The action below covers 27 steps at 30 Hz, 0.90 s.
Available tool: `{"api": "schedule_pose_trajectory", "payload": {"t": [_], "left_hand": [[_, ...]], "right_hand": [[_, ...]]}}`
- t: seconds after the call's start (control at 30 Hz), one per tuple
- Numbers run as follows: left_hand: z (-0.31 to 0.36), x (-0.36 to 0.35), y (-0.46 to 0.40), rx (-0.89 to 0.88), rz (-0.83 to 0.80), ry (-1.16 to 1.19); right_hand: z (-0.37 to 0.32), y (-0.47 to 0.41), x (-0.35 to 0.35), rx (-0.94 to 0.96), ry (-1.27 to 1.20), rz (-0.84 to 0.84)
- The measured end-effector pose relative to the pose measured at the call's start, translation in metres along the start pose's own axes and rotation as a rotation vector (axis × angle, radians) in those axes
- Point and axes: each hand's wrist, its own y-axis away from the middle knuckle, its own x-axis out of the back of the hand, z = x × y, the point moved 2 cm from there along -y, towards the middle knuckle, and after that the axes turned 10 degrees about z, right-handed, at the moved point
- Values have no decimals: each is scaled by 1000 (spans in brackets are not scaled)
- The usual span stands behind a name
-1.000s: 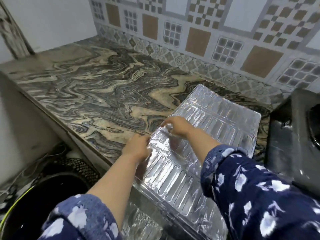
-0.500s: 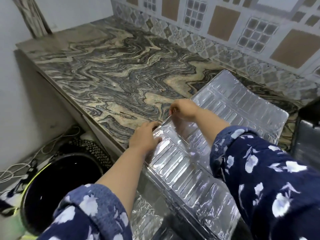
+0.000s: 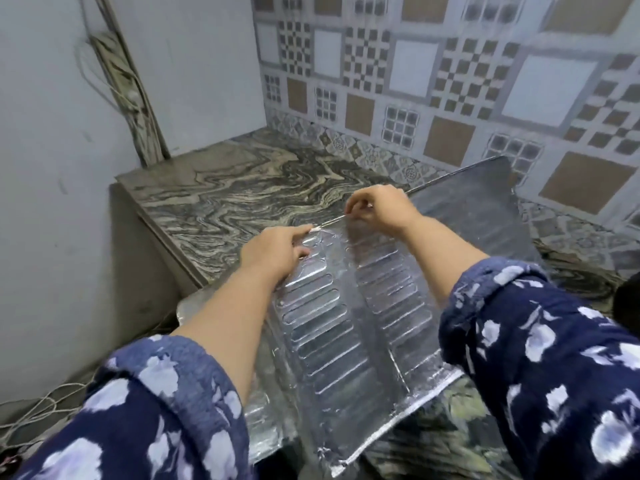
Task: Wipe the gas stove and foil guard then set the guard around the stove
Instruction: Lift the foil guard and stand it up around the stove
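Observation:
The silver ribbed foil guard (image 3: 332,327) is lifted off the marble counter and tilted up toward me, its panels partly unfolded. My left hand (image 3: 277,249) pinches its top edge near the left corner. My right hand (image 3: 379,206) pinches the same top edge farther right. A darker panel of the guard (image 3: 485,209) stretches away to the right behind my right hand. Another folded panel (image 3: 263,420) hangs below on the left. Only a dark sliver at the right edge (image 3: 628,306) may be the gas stove.
The swirled marble counter (image 3: 225,202) lies behind the guard, ending at a corner on the left. A patterned tile wall (image 3: 433,81) backs it. Cables (image 3: 121,84) run down the plain left wall and lie loose on the floor (image 3: 45,403).
Both hands have raised the guard's top edge off the counter, tilting it upright toward me. The view has swung up and left, so the stove and the black bin dropped out of sight.

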Motion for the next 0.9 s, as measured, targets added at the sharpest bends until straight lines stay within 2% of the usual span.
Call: {"api": "schedule_pose_trajectory", "payload": {"t": [0.33, 0.5, 0.67, 0.9], "left_hand": [[44, 88, -60, -172, 309, -260], [53, 83, -70, -184, 364, -344], [47, 74, -82, -218, 436, -357], [60, 69, -101, -274, 483, -269]], "right_hand": [[-26, -43, 74, -81, -238, 250], [-27, -46, 79, -75, -194, 289], [-1, -43, 91, -59, 101, 309], [21, -47, 96, -237, -135, 364]]}}
